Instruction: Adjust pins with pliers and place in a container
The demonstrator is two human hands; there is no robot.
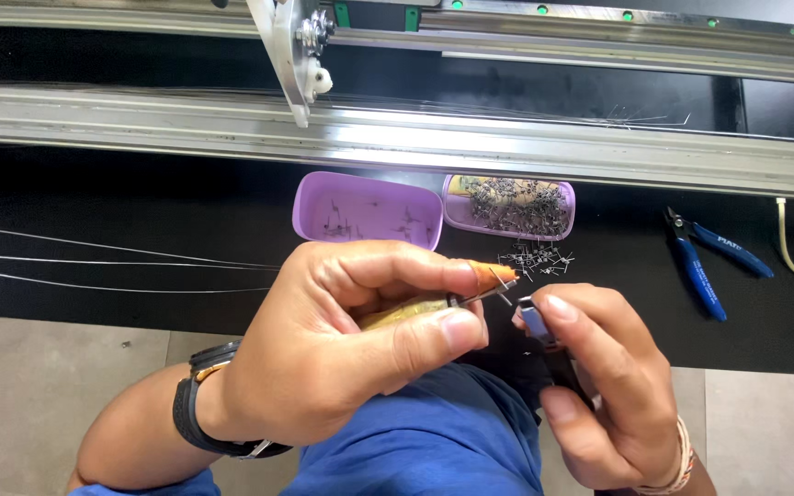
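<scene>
My left hand (342, 340) grips a slim tool with a yellowish handle and thin metal tip (480, 296), index finger capped in an orange finger cot (491, 272). My right hand (599, 386) holds small dark pliers (537, 323), jaws close to the tool's tip. A tiny metal piece sits between the two tips. Just beyond them a loose heap of small metal clips (539, 259) lies on the black bench top (140, 197).
A purple lid (367, 213) with a few clips and a purple tin (512, 207) full of clips stand behind the hands. Blue-handled cutters (702, 262) lie to the right. Thin wires (94, 262) stretch across the left. A metal rail (415, 138) runs along the back.
</scene>
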